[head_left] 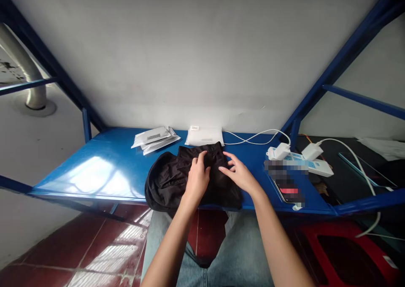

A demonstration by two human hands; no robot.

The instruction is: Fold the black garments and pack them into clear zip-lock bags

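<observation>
A: Cloth [177,179] — black, limp, bunched at the table's [104,164] near edge, dead centre. How does it look to handle?

B: Soft and light, I'd judge. It folds and puckers, nothing stiff in it. Slightly slick, perhaps, given the sheen. Not fragile.

A: Hands?

B: Both lie flat on it. Left hand [198,175] has its fingers together, pressing the middle, tips toward 12 o'clock. Right hand [238,173] has its fingers spread wide, resting on the cloth's 2 o'clock part. Neither is pinching anything.

A: Where would you take hold?

B: At an edge or corner; the straighter hem at 12 o'clock looks easiest. Grabbing the middle would only gather a lump.

A: Which way does it run?

B: Long axis goes 9 to 3, across the edge. A rounded lobe bulges at 9 o'clock; the squarer part sits at 12 to 3.

A: Anything near?

B: Packets [155,139] at 11 o'clock, a white pouch [204,136] at 12, chargers [297,156] and a phone [289,192] at 3.
</observation>
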